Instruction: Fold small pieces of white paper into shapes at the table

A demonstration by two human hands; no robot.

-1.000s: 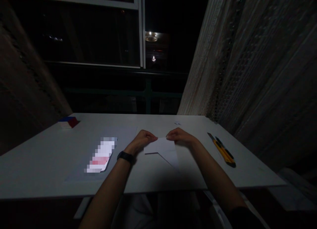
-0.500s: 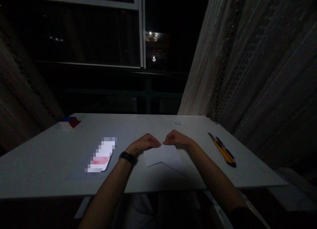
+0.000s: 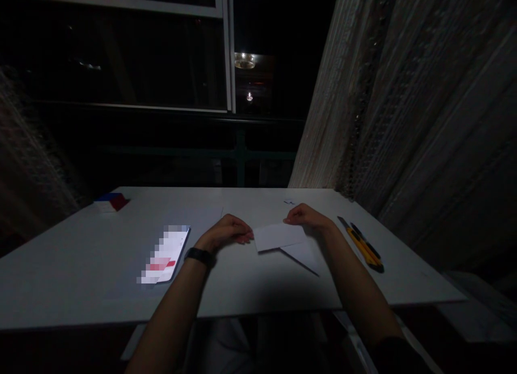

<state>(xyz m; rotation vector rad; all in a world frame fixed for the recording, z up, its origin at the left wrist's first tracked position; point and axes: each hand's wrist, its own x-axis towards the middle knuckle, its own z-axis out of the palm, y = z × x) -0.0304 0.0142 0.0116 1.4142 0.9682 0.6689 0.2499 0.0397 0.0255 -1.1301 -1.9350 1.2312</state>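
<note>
A folded white sheet of paper [image 3: 283,241] lies on the white table [image 3: 81,266] in front of me, with one flap pointing toward the near right. My left hand [image 3: 226,231], a dark watch on its wrist, has its fingers curled and pinching the paper's left edge. My right hand [image 3: 307,216] rests with bent fingers on the paper's far right corner and presses it down. The room is dark.
A lit phone [image 3: 165,254] lies left of my left hand. A yellow utility knife [image 3: 361,247] and a dark pen [image 3: 367,240] lie at the right. A red and blue cube [image 3: 110,201] sits at the far left. A curtain [image 3: 404,104] hangs at the right, and a dark window is behind the table.
My hands, pinched together at the paper's top middle, have moved apart to its two ends. The paper has turned and shifted a little to the right.
</note>
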